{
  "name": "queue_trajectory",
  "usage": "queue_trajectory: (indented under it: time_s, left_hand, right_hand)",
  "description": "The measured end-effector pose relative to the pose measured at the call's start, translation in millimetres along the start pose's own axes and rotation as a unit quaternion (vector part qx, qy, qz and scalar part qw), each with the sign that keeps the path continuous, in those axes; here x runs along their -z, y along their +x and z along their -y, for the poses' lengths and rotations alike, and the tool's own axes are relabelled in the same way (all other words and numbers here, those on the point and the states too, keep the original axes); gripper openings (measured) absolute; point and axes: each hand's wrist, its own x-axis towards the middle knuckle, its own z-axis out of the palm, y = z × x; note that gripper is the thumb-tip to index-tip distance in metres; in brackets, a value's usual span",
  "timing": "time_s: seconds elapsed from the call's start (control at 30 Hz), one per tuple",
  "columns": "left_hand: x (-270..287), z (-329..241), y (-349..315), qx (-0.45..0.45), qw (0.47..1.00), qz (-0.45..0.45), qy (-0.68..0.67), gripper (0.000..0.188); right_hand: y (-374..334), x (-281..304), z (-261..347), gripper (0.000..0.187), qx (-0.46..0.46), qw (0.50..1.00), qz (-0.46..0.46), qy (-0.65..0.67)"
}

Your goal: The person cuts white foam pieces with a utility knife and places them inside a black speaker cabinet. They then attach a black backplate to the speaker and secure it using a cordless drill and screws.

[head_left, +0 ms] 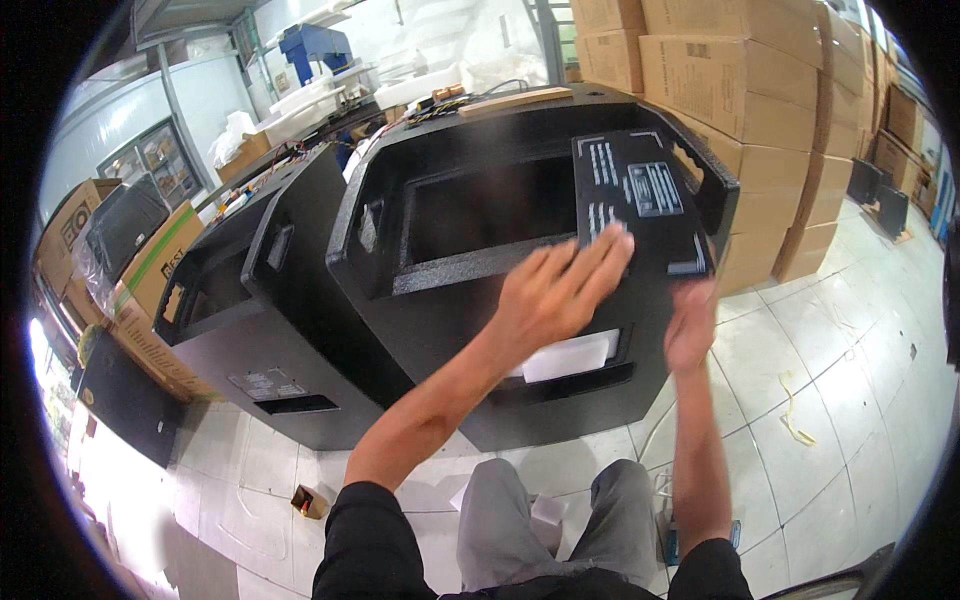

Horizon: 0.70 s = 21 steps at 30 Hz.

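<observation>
The left grip (pixel 568 285) lies over the lower edge of a black panel (pixel 645 212), fingers outstretched and close to one another, fingertips resting on its face rather than clamped around it. The right grip (pixel 690 325) is by the panel's lower right corner (motion has smeared it, so I cannot tell whether its fingers are closed on anything).

There is one such panel: flat, four-cornered and matte, with white blocks of print on its left half, a white boxed graphic to the right, thin white corner marks and a small white label-like patch at the lower right. It lies over the right part of the recess of the larger black cabinet (pixel 440 315).

Two cabinets stand side by side, the second cabinet (pixel 265 340) to the left. The larger has two hand holes, one in each side wall, and one white piece (pixel 570 357) in its front slot. One wooden strip (pixel 515 101) rests along its back edge.

To the right is a stack of brown cartons (pixel 735 90), too cut off to count. One small open box (pixel 310 502) and one yellow strip (pixel 797 418) lie on the tiled floor (pixel 780 320).
</observation>
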Motion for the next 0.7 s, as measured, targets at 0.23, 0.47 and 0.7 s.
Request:
queue_trajectory:
  time_s: [0.23,0.47,0.7]
  left_hand:
    - [53.4,-40.7,-44.2,0.034,0.981,0.046,-0.184,0.046]
    - [88.1,-30.8,-90.3,0.38,0.812,-0.007,-0.443,0.098]
    - [101.1,-91.9,-188.8,0.596,0.637,0.127,-0.473,0.033]
  right_hand:
    - [-89.9,-38.4,19.9,0.044,-0.126,0.991,-0.026,0.033]
    - [-124.3,23.1,3.5,0.056,-0.3,0.945,0.09,0.092]
    - [-217.8,121.4,-14.3,0.066,-0.305,0.951,0.04,-0.02]
